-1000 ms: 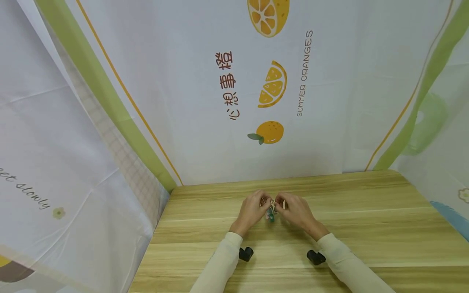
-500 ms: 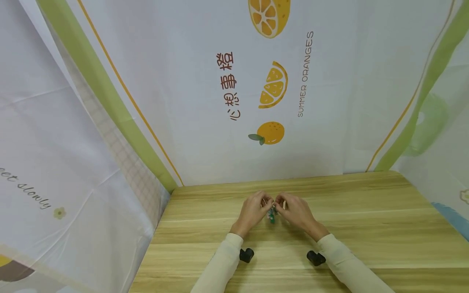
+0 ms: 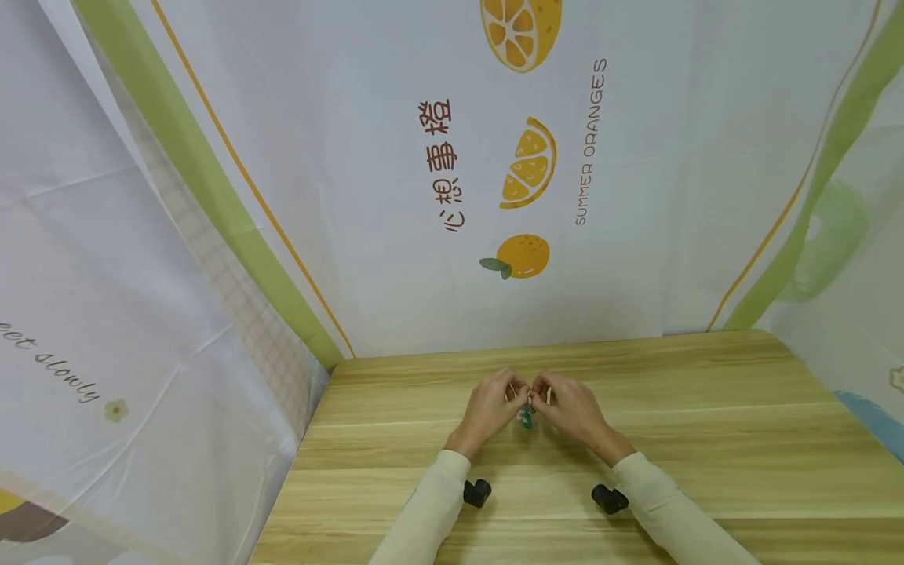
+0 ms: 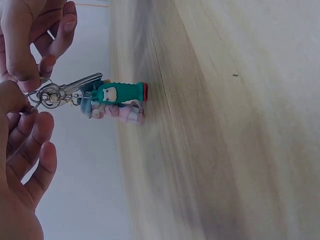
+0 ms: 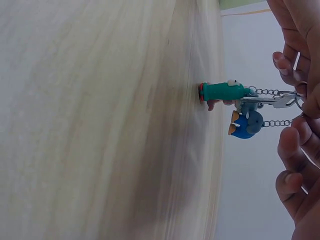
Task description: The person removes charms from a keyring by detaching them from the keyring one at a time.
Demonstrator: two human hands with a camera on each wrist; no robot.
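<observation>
Close together above the table, my left hand [image 3: 490,408] and right hand [image 3: 568,404] pinch a metal key ring [image 4: 33,106] between thumbs and fingers. Part of the ring is hidden by the fingertips. From it hang a silver key [image 4: 82,84] and small figure charms on short chains. One charm is a green figure [image 5: 222,91] with a red base. Beside it, a pink figure with a grey top [image 4: 131,115] shows in the left wrist view. The right wrist view also has a blue-and-grey figure [image 5: 245,126] with orange feet. In the head view the charms look tiny.
The wood-grain table [image 3: 395,447] spreads beneath both hands. Near the sleeves are two black pieces [image 3: 477,493]. A white curtain [image 3: 381,259] printed with oranges hangs behind the table, with more cloth at both sides.
My left hand has shifted slightly right, nearer the right hand. The ring, visible between the fingertips a second ago, is now mostly covered in the head view.
</observation>
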